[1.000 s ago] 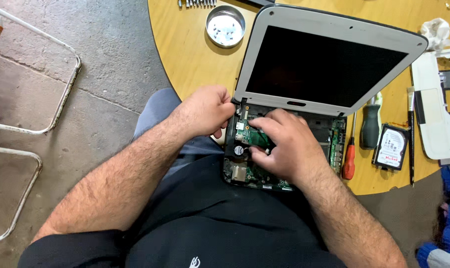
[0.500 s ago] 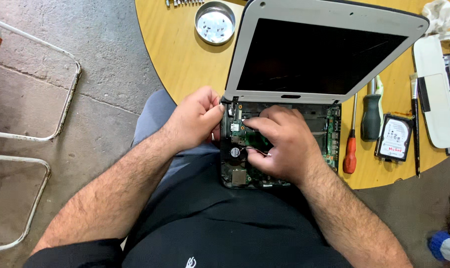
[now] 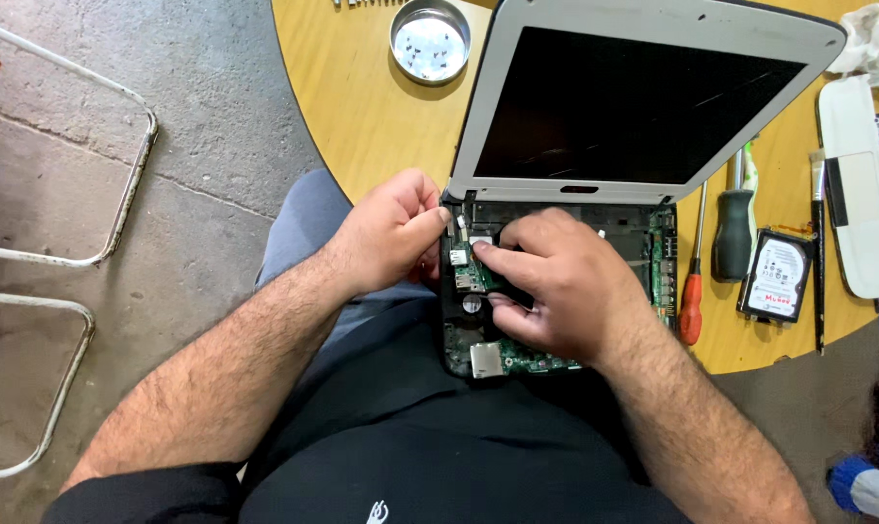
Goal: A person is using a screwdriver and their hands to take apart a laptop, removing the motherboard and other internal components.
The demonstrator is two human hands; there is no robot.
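Observation:
A small grey laptop lies open at the edge of a round wooden table, its dark screen tilted back. The base has no cover, and the green motherboard is exposed. My left hand pinches thumb and forefinger at the laptop's left hinge corner, beside a small white connector. My right hand lies over the middle of the board, with forefinger and thumb gripping its left part near the side ports. Much of the board is hidden under that hand.
A round metal dish with small screws stands behind the laptop. To its right lie a red-handled screwdriver, a dark-handled screwdriver, a hard drive, a thin brush and a white cover panel. A metal chair frame stands on the concrete floor at left.
My left hand has slid up from the board's left edge to the hinge corner. My right hand has shifted slightly left on the board.

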